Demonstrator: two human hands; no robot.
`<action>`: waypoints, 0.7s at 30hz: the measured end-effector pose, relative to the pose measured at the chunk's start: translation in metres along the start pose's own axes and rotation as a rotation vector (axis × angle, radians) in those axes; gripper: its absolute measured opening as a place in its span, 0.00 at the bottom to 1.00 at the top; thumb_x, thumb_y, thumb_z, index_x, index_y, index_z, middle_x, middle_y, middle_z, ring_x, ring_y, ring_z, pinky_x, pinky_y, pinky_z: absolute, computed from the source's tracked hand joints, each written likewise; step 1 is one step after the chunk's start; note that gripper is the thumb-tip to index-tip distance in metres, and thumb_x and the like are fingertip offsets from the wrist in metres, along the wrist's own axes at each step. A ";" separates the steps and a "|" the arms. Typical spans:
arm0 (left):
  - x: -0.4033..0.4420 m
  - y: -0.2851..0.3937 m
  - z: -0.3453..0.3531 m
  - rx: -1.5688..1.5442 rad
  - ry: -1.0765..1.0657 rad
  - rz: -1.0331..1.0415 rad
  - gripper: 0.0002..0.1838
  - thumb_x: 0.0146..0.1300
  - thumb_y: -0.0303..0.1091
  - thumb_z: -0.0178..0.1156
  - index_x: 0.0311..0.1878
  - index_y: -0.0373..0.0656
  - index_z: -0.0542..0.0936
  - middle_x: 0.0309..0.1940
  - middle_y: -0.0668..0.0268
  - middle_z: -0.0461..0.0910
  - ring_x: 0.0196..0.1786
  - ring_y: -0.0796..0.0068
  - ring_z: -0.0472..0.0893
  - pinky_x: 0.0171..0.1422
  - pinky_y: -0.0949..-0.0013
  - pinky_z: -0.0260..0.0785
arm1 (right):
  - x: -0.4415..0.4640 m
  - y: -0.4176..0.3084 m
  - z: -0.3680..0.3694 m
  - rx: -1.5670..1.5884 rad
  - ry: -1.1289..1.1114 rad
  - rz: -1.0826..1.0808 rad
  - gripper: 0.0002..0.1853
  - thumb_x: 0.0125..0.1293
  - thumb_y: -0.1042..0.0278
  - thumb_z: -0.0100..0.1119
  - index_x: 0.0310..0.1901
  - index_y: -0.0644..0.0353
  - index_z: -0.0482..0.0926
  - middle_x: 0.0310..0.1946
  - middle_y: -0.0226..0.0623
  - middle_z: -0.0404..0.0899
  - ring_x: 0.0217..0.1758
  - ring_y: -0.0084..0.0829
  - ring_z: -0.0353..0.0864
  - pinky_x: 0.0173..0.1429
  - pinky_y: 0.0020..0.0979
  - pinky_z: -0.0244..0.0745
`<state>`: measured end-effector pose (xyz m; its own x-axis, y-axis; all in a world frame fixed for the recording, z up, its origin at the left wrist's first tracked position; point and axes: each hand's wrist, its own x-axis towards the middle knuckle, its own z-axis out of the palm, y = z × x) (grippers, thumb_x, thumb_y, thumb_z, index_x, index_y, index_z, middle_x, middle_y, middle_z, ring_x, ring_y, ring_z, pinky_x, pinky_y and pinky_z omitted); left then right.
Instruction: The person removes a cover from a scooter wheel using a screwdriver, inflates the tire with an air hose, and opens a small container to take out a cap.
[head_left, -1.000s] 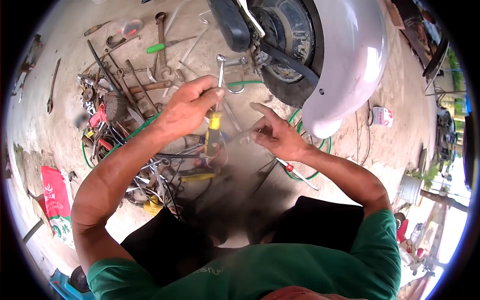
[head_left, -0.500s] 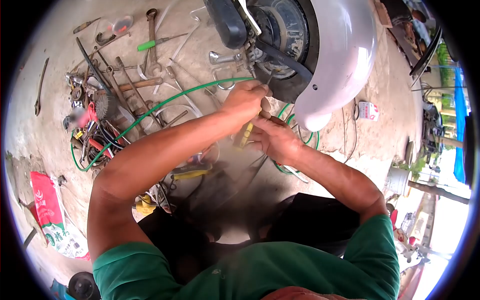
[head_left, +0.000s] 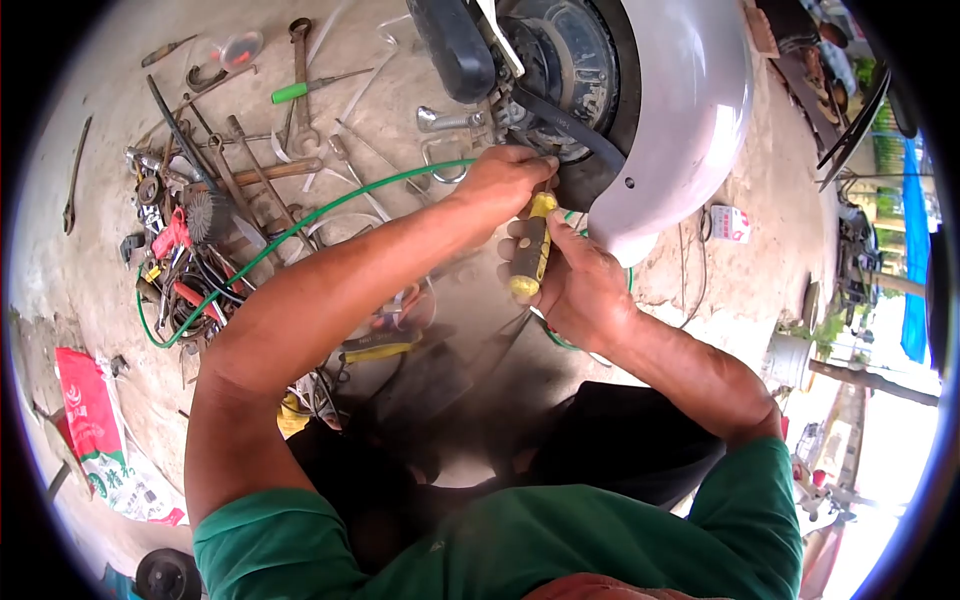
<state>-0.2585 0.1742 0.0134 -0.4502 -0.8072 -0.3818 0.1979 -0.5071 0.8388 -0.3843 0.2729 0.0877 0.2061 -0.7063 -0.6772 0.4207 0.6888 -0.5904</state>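
Observation:
A screwdriver with a yellow and dark handle [head_left: 530,246] slants across my right hand [head_left: 590,287], whose fingers curl behind the handle with the thumb beside it. My left hand [head_left: 507,180] pinches the screwdriver's shaft near the top of the handle. The shaft's tip is hidden by my left fingers, close to the lower edge of the black wheel [head_left: 580,80]. Beside the wheel is a pale fender [head_left: 690,110], and a dark strap-like bar [head_left: 570,128] crosses the wheel above my hands.
Tangled tools and cables [head_left: 190,240] lie on the floor at left, near a green-handled screwdriver [head_left: 290,93] and a large wrench [head_left: 300,70]. A green hose [head_left: 345,197] passes by my left forearm. A red and white bag [head_left: 95,410] lies at lower left.
Both hands have moved up and right to the wheel with the screwdriver. My right hand, empty a second ago, has come round its handle; my left hand has stayed on the shaft.

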 end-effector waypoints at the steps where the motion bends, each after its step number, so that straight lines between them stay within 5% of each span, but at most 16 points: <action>1: -0.001 0.000 0.000 -0.026 0.009 -0.007 0.14 0.77 0.40 0.62 0.47 0.36 0.84 0.38 0.66 0.85 0.38 0.76 0.81 0.44 0.70 0.74 | 0.002 -0.002 0.000 0.032 -0.041 0.006 0.21 0.84 0.47 0.46 0.59 0.58 0.75 0.48 0.37 0.84 0.47 0.35 0.85 0.46 0.35 0.82; 6: 0.003 -0.024 -0.004 -0.243 -0.058 0.000 0.14 0.79 0.41 0.59 0.50 0.39 0.83 0.39 0.67 0.84 0.40 0.77 0.81 0.45 0.69 0.74 | 0.002 -0.022 0.004 0.090 -0.050 0.038 0.22 0.85 0.47 0.43 0.57 0.58 0.75 0.43 0.36 0.83 0.41 0.35 0.82 0.40 0.32 0.76; 10: 0.005 -0.056 0.002 0.019 0.194 0.331 0.17 0.77 0.37 0.55 0.60 0.34 0.79 0.42 0.55 0.85 0.44 0.66 0.83 0.52 0.64 0.75 | 0.001 -0.020 0.010 0.090 0.030 0.029 0.20 0.84 0.48 0.43 0.55 0.57 0.75 0.40 0.34 0.81 0.38 0.33 0.80 0.38 0.30 0.72; 11: 0.000 -0.051 0.000 0.037 0.154 0.262 0.20 0.77 0.35 0.54 0.65 0.34 0.76 0.47 0.52 0.85 0.47 0.63 0.83 0.55 0.62 0.75 | 0.000 -0.019 0.011 0.091 0.049 0.028 0.20 0.84 0.48 0.43 0.54 0.57 0.75 0.40 0.34 0.81 0.37 0.32 0.79 0.37 0.29 0.72; 14: 0.003 -0.050 0.003 -0.031 0.096 0.245 0.22 0.79 0.34 0.54 0.72 0.38 0.72 0.53 0.59 0.82 0.51 0.72 0.80 0.57 0.67 0.74 | -0.006 -0.022 0.016 0.046 0.075 0.034 0.19 0.84 0.48 0.43 0.53 0.56 0.75 0.38 0.33 0.80 0.37 0.32 0.79 0.37 0.29 0.71; 17: 0.009 -0.049 0.007 0.162 0.172 0.413 0.22 0.78 0.30 0.53 0.73 0.39 0.73 0.53 0.58 0.83 0.52 0.70 0.81 0.59 0.68 0.74 | -0.005 -0.023 0.020 0.011 0.095 0.029 0.18 0.83 0.48 0.43 0.52 0.55 0.74 0.36 0.33 0.79 0.35 0.32 0.79 0.35 0.29 0.71; 21: 0.008 -0.059 0.010 0.449 0.347 0.632 0.21 0.71 0.32 0.56 0.66 0.47 0.79 0.31 0.43 0.83 0.36 0.40 0.84 0.41 0.49 0.75 | -0.006 -0.025 0.028 -0.010 0.128 0.038 0.17 0.83 0.49 0.44 0.50 0.55 0.74 0.35 0.33 0.78 0.33 0.33 0.78 0.33 0.29 0.70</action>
<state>-0.2824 0.2002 -0.0351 -0.0644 -0.9826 0.1745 -0.0754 0.1791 0.9809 -0.3715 0.2553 0.1194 0.1069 -0.6534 -0.7495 0.4060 0.7168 -0.5669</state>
